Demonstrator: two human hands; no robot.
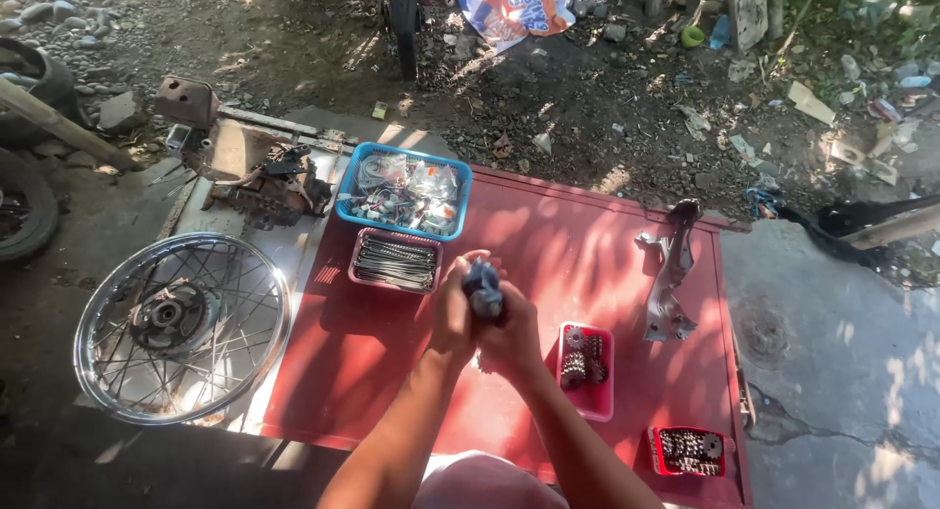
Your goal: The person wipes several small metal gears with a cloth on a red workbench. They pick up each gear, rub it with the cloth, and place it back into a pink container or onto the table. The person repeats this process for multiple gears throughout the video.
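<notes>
Both hands, left hand (453, 318) and right hand (511, 335), close around a dark blue-grey cylindrical part (484, 291), held above the middle of the red metal panel (548, 245). Risk: a slip would likely drop it onto the red tray of sprockets (586, 369) just beside.

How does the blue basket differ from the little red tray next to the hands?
The blue basket is larger and sits farther from the hands; the red tray is smaller, right beside the right hand. The blue basket holds clear bags and small mixed parts; the red tray holds dark metal gears. Both are open-topped and rest on the red board.
</notes>
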